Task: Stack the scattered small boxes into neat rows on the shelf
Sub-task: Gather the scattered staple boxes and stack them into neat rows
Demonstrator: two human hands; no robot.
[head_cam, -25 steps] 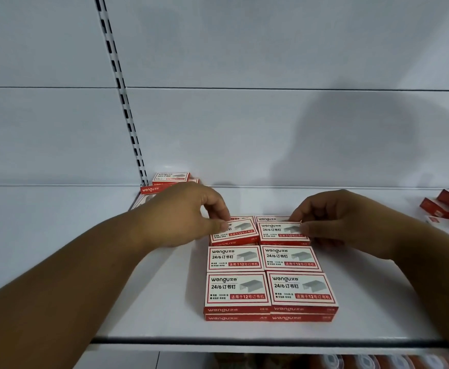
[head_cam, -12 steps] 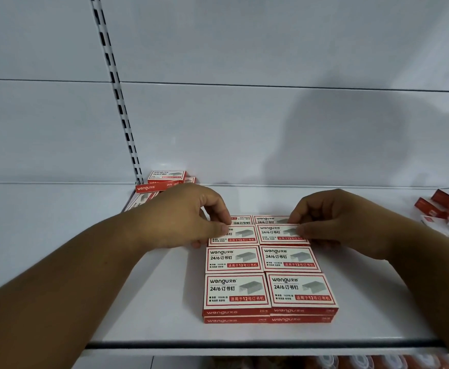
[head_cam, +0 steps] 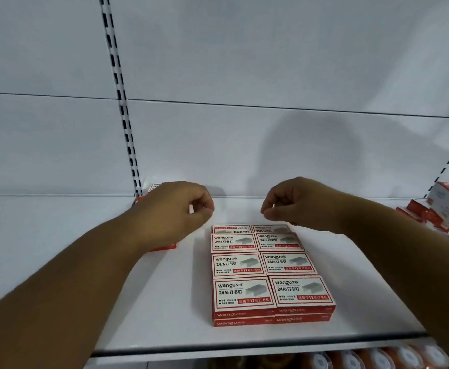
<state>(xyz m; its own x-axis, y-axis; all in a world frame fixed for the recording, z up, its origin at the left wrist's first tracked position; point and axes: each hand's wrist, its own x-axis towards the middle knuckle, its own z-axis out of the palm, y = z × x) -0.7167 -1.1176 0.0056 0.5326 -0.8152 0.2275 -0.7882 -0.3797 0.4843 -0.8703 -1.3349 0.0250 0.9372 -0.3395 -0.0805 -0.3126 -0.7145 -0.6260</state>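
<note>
Boxes first: you've got a tidy block of small staple boxes (head_cam: 268, 272) sitting mid-shelf, two columns wide and four rows deep, edges touching. They're white on top with a red border, "wengu" and "24/6" printed in black, a grey staple graphic and a red strip of text. The sides are red, and at the front you can see two layers stacked. The far-left box in the back row looks turned the other way round — its print reads upside down.

Your left hand (head_cam: 175, 211) hovers above the shelf (head_cam: 164, 315), left of the block's back end, fingers curled loosely with thumb near fingertips, nothing in it. Your right hand (head_cam: 298, 206) is up over the back row, same loose curl, not touching the boxes, also empty.

More loose boxes (head_cam: 164, 246) peek out from under and behind your left wrist, mostly hidden. Another jumbled pile (head_cam: 441, 209) sits at the far right edge of the shelf — well apart from the neat block. Below the shelf's front lip, some round items show, too blurry to tell.
</note>
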